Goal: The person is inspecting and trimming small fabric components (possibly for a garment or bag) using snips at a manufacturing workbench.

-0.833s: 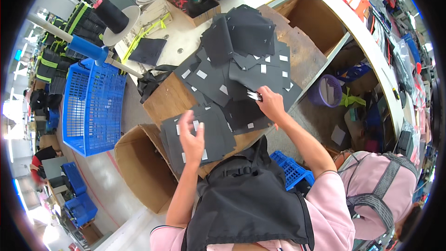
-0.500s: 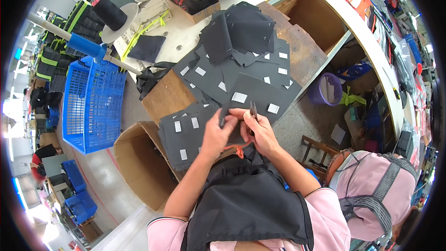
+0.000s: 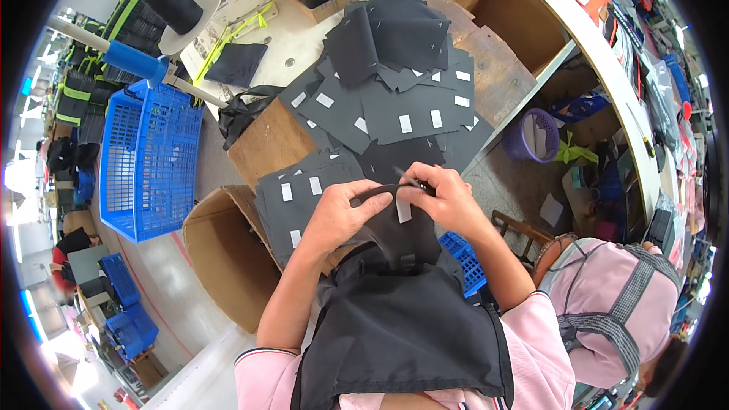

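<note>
Close to my apron, a dark grey fabric piece (image 3: 380, 229) hangs folded between my hands, and a white label (image 3: 404, 209) shows on it. My left hand (image 3: 340, 211) is closed on its upper edge, thumb on top. The fingers of my right hand (image 3: 449, 196) pinch the same edge farther right. A slim dark tool (image 3: 411, 180), perhaps thread snips, sticks out of the right hand; its grip is hidden. Beyond my hands lie overlapping dark fabric pieces (image 3: 364, 110) with white labels, and another labelled stack (image 3: 304, 209) is at the left.
Left of the table stand an open cardboard box (image 3: 220, 266) and a blue plastic basket (image 3: 121, 159). Thread cones (image 3: 173, 6) and a small box (image 3: 323, 7) with a green-capped bottle are at the back. A purple basket (image 3: 529, 137) and a person in pink (image 3: 611, 311) are at the right.
The fabric piece has been lifted off the pile and drawn toward me, now folded between my hands. The orange cord that hung by my right hand is out of sight.
</note>
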`<state>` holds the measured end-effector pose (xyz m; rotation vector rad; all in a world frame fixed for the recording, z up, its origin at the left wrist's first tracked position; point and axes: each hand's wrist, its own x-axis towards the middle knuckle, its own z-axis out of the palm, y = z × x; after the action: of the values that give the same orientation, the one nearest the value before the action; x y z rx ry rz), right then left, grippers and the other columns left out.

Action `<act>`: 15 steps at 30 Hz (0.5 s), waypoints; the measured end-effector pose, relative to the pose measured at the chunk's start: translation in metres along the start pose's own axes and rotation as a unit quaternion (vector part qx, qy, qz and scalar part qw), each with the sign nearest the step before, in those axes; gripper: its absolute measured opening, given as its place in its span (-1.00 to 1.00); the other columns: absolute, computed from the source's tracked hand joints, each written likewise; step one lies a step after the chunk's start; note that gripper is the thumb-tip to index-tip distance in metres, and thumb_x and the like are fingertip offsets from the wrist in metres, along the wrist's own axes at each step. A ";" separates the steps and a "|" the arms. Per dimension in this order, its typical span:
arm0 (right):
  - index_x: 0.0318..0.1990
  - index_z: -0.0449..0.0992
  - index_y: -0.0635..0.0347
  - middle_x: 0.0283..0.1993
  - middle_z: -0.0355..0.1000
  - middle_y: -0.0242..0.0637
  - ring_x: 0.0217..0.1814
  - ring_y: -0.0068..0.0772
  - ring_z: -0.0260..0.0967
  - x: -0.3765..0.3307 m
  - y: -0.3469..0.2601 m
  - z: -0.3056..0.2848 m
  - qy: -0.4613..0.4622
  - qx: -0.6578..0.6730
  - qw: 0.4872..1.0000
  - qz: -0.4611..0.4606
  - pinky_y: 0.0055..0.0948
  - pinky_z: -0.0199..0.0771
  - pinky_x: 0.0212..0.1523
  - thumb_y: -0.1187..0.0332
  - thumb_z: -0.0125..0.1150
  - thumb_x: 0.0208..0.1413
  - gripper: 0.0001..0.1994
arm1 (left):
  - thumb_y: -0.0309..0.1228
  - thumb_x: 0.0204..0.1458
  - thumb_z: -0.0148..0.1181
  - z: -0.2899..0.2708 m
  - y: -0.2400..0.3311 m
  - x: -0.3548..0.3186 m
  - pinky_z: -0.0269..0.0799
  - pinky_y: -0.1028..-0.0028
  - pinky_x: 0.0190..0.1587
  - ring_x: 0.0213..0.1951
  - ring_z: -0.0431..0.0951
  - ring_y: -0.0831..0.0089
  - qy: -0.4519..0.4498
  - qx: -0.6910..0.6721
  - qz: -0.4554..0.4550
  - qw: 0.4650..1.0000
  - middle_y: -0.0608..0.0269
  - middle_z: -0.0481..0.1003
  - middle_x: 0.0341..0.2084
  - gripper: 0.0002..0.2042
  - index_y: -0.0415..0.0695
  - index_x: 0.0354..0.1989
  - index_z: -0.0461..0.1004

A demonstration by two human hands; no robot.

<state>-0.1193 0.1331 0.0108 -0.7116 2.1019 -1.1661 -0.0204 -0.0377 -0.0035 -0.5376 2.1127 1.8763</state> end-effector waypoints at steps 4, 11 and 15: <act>-0.22 0.40 0.23 -0.45 0.36 -0.24 -0.53 -0.28 0.36 -0.017 0.010 0.030 0.244 0.012 0.962 -0.123 -0.44 0.35 -0.47 0.42 0.25 -0.04 -0.77 | -0.36 0.01 0.20 0.000 0.001 -0.002 0.33 0.64 -0.37 -0.45 0.43 0.68 0.006 -0.143 -0.050 0.988 0.40 0.49 -0.52 -0.82 -0.22 -0.33 0.53; -0.18 0.43 0.14 -0.33 0.35 -0.29 -0.52 -0.30 0.38 -0.036 0.026 0.029 0.191 -0.094 0.955 -0.206 -0.41 0.38 -0.52 0.49 0.32 -0.22 -0.65 | -0.36 0.04 0.16 -0.003 0.001 -0.008 0.30 0.64 -0.27 -0.40 0.41 0.69 -0.010 -0.240 -0.087 0.967 0.42 0.48 -0.47 -0.83 -0.22 -0.33 0.51; -0.20 0.46 0.18 -0.39 0.36 -0.28 -0.52 -0.31 0.37 -0.028 0.029 0.031 0.220 -0.128 0.920 -0.298 -0.41 0.38 -0.52 0.51 0.33 -0.25 -0.65 | -0.36 0.04 0.14 -0.004 -0.001 -0.008 0.29 0.65 -0.26 -0.41 0.41 0.69 -0.037 -0.295 -0.109 0.949 0.42 0.48 -0.47 -0.86 -0.19 -0.36 0.51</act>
<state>-0.0823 0.1497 -0.0203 -1.3931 2.5306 -1.4871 -0.0123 -0.0411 -0.0003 -0.7674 1.3509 2.3330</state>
